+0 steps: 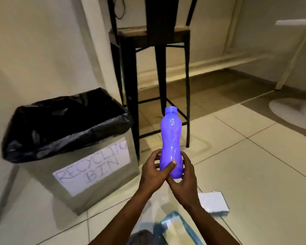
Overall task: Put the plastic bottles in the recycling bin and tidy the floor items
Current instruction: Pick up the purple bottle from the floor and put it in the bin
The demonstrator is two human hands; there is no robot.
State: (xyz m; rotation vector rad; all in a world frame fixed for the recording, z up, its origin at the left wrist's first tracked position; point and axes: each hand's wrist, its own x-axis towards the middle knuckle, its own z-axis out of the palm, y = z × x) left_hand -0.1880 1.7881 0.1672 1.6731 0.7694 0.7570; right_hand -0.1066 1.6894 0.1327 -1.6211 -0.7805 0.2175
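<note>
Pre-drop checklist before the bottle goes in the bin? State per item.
1. Bottle held: ok. Left hand and right hand both grip the lower part of the purple bottle.
2. Cap on: ok, cap sits on the neck; tightness cannot tell.
3. Bin mouth open: ok. Recycling bin has no lid, black liner folded over the rim.
4. Bottle over the bin: not ok, it is upright to the right of the bin, not above the opening.
5. Room inside the bin: cannot tell, interior is dark.
6. Floor tidied: not ok, a white pad lies on the tiles.
</note>
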